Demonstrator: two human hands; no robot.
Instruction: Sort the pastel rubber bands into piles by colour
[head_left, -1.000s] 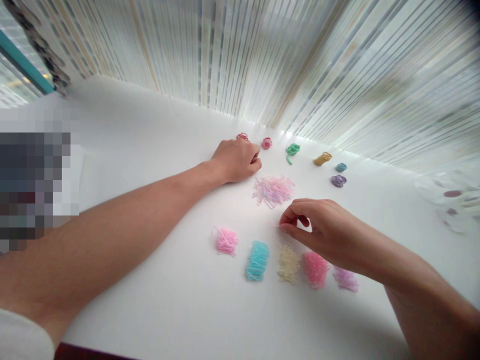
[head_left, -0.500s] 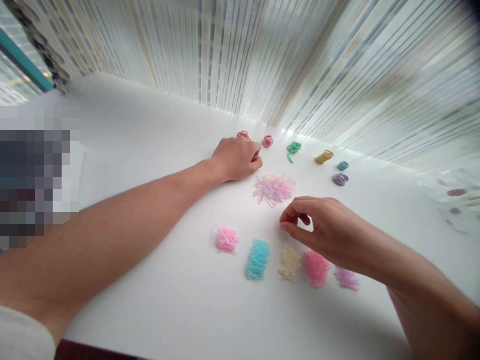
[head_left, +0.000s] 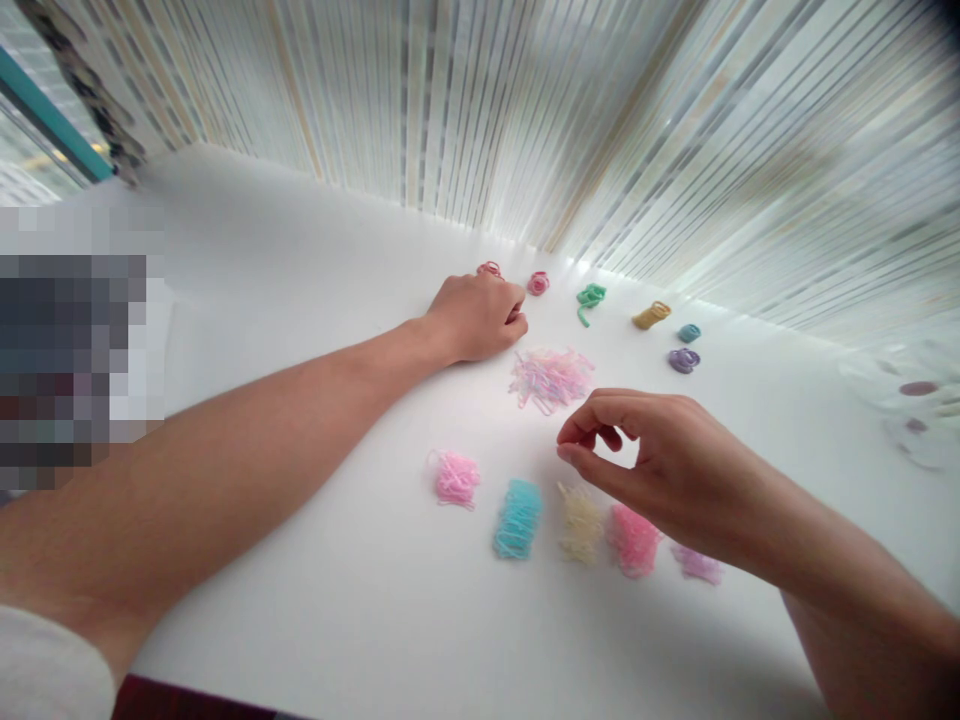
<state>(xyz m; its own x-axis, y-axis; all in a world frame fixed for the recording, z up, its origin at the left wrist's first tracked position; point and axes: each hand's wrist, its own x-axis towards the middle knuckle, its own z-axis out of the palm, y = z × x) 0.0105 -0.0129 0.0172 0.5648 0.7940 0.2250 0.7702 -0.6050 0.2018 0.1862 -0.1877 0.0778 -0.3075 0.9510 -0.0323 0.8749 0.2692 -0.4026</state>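
Observation:
My left hand [head_left: 480,315] rests on the white table with its fingers curled into a fist. Just beyond its knuckles sits a small red coil [head_left: 490,268], partly covered. Whatever the fist holds, if anything, is hidden. My right hand [head_left: 637,440] hovers over the table, thumb and forefinger pinched together. Anything between those tips is too small to make out. Left of it and farther back lies a loose pile of thin pastel loops [head_left: 551,380]. Beneath it are a cream bundle [head_left: 581,525] and a pink-red bundle [head_left: 636,540]; a lilac bundle [head_left: 697,563] is partly hidden by the wrist.
A pink bundle [head_left: 456,478] and a turquoise bundle [head_left: 517,520] continue the near row. Along the back are red [head_left: 538,283], green [head_left: 591,297], mustard [head_left: 651,315], blue [head_left: 689,332] and purple [head_left: 684,360] coils. A striped curtain [head_left: 450,110] borders the table.
The view has shifted very slightly. My right hand's fingertips have moved a touch left, still pinched. My left hand stays in its place on the table.

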